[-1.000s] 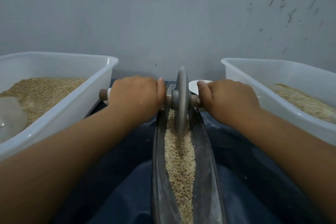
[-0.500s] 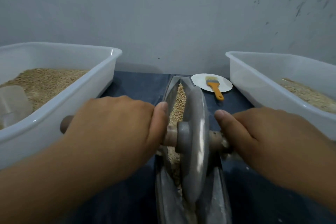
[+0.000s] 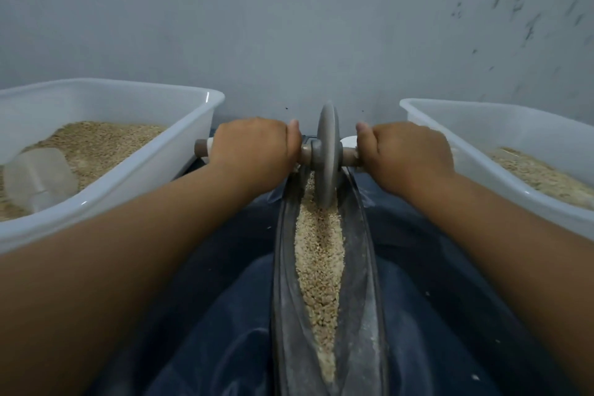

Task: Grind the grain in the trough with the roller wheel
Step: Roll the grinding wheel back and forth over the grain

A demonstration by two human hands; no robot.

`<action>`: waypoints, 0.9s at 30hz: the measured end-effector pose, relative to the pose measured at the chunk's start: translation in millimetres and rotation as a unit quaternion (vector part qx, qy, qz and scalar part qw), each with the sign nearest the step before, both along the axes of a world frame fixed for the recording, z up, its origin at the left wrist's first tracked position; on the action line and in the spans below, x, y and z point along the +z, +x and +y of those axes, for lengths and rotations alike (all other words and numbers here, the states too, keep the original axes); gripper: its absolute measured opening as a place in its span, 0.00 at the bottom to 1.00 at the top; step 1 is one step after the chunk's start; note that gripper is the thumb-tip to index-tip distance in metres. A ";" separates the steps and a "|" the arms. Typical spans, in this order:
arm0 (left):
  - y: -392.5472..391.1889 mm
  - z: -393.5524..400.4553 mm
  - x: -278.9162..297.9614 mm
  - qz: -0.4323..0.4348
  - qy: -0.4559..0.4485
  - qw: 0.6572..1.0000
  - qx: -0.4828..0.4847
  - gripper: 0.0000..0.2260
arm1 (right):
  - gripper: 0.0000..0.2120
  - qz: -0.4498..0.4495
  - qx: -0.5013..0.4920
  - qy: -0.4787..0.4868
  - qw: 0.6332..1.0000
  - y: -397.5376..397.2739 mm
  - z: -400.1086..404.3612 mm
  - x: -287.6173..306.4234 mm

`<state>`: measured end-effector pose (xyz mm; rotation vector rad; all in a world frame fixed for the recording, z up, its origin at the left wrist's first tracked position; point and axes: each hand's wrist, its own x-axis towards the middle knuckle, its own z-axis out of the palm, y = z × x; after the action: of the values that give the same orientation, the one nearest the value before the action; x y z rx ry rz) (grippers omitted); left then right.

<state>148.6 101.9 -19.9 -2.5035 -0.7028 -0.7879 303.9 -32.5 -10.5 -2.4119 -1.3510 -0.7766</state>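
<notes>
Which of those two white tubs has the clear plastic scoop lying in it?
The white tub on the person's left. A clear scoop lies on its grain at the near end; the tub on the right shows only grain.

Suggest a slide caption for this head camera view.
Both hands, left hand and right hand, grip the roller wheel axle, grinding grain in the trough.

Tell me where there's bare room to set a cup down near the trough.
Bare blue cloth lies between the trough and the right bin, and likewise before the left bin. Both forearms cross these patches; the far end, by the roller wheel, is crowded.
</notes>
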 end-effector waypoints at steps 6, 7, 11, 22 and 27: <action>-39.1 -34.9 -7.5 -0.007 -0.019 0.999 -0.026 0.19 | 0.27 0.037 0.012 -0.069 0.997 -42.4 -52.3 -7.0; -48.5 -42.9 -7.2 -0.012 -0.030 0.999 -0.025 0.20 | 0.28 0.052 0.020 -0.077 0.995 -50.7 -63.3 -5.1; -86.6 -69.3 0.2 -0.013 -0.097 0.993 -0.060 0.24 | 0.32 0.119 0.038 -0.127 0.984 -77.3 -98.7 9.7; -63.9 -54.1 -8.7 -0.001 -0.052 0.998 -0.025 0.30 | 0.30 0.089 0.022 -0.096 0.991 -61.1 -74.5 4.5; -22.0 -23.2 -9.4 -0.042 0.009 0.999 -0.022 0.26 | 0.27 0.027 -0.005 0.009 1.000 -23.1 -29.7 -11.2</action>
<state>126.6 78.7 -29.3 -2.4890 -0.6674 -0.9169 280.8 -62.1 -21.7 -2.4094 -1.3074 -0.7166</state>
